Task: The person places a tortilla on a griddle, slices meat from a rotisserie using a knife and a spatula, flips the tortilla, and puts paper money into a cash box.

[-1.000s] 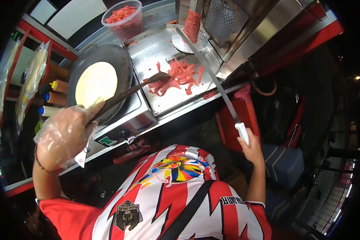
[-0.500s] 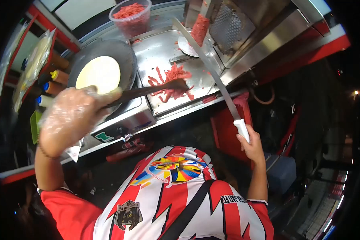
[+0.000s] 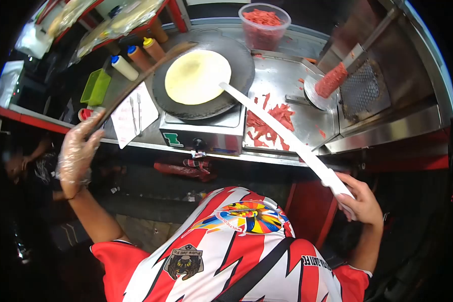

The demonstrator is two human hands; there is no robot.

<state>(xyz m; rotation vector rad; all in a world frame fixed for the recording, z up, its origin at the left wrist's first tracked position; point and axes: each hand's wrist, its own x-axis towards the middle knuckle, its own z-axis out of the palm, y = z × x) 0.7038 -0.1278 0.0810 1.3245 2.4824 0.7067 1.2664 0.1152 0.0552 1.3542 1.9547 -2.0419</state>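
Note:
My left hand [image 3: 80, 148], in a clear plastic glove, grips the lower end of a long dark wooden spatula [image 3: 136, 84], whose far end lies over the back left of the round black griddle [image 3: 241, 60]. A pale yellow flatbread [image 3: 197, 75] lies on that griddle. My bare right hand [image 3: 360, 199] is closed round the white handle of a long knife [image 3: 292, 138]. The knife's blade crosses the steel tray [image 3: 272, 75], and its tip is at the flatbread's right edge. Red meat shavings [image 3: 272, 123] lie on the tray, partly behind the blade.
A meat cone [image 3: 332, 80] leans on its spit beside a perforated burner [image 3: 365, 90]. A tub of shavings [image 3: 264, 25] stands behind the tray. Sauce bottles [image 3: 138, 58], a green basket [image 3: 95, 87] and a white paper [image 3: 134, 116] are left of the griddle. Another person's hand [image 3: 27, 162] shows far left.
The view has turned left. The spatula has moved from the meat shavings to the griddle's back left. The knife's tip has swung from near the meat cone to the flatbread's edge.

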